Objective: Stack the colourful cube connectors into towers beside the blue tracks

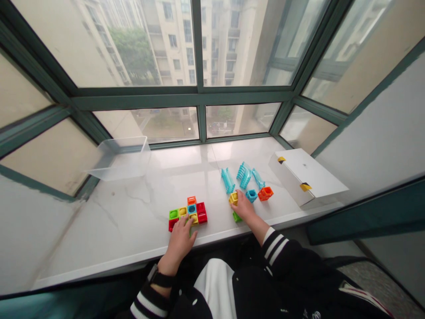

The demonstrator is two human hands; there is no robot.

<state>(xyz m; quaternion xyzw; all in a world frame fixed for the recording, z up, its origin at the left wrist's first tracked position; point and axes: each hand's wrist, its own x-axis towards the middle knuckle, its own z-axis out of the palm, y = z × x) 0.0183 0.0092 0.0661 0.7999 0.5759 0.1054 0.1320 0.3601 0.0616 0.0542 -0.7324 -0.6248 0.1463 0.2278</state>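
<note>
A cluster of joined cube blocks [191, 210] in green, yellow, blue, orange and red lies on the white marble sill [139, 212]. My left hand [181, 239] rests against its near edge, fingers spread on the blocks. To the right, my right hand [245, 207] pinches a yellow cube block [233, 198], with a green block [237, 217] just beneath the hand. A blue cube [251, 195] and an orange cube [265, 193] lie close by on the right. Several turquoise ribbed track pieces [241, 176] lie behind them.
A clear plastic bin [121, 157] stands at the back left of the sill. A white box [307, 177] with yellow tape lies at the right. Window frames close off the far side, and the sill's front edge runs just before my lap.
</note>
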